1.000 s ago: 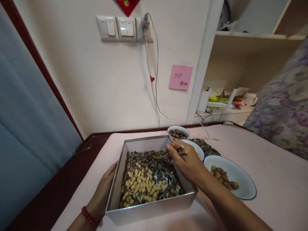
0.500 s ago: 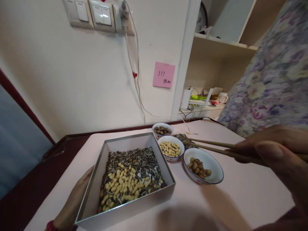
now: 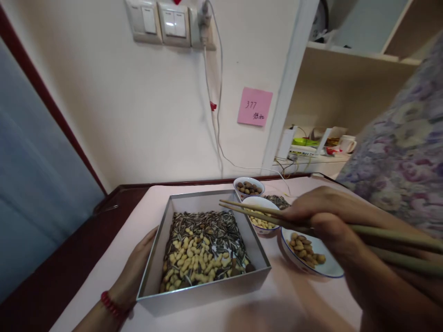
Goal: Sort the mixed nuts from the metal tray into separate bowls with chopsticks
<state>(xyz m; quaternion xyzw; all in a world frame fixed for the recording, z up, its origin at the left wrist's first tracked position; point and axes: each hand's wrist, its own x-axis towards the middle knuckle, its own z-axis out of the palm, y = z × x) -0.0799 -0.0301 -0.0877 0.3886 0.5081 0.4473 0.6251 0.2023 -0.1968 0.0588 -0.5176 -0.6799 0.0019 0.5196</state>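
Note:
A square grey box (image 3: 204, 299) holds striped sunflower seeds (image 3: 207, 228) and pale peanuts (image 3: 194, 263), with a few brown nuts among them. Along the outside of its left wall lies my left hand (image 3: 140, 260), its fingers stretched out and partly hidden behind the wall. My right hand (image 3: 332, 226) is closed around a pair of chopsticks (image 3: 266, 214). Their tips reach over the box's right rim, near each other, with nothing visible between them. Below the chopsticks is a bowl of peanuts (image 3: 261, 223), partly covered. My right hand overlaps a bowl of almond-like nuts (image 3: 306, 249).
A bowl of round brown nuts (image 3: 249, 186) stands at the back, near a pile of sunflower seeds (image 3: 277, 201) on the pale table cover (image 3: 277, 299). A white cable (image 3: 242, 168) hangs down the wall to the table. A floral cloth (image 3: 404, 152) hangs at the right.
My right hand has brought the chopsticks leftward, from over the seed pile to the box's right rim. The view has turned slightly left. My left hand stays against the box.

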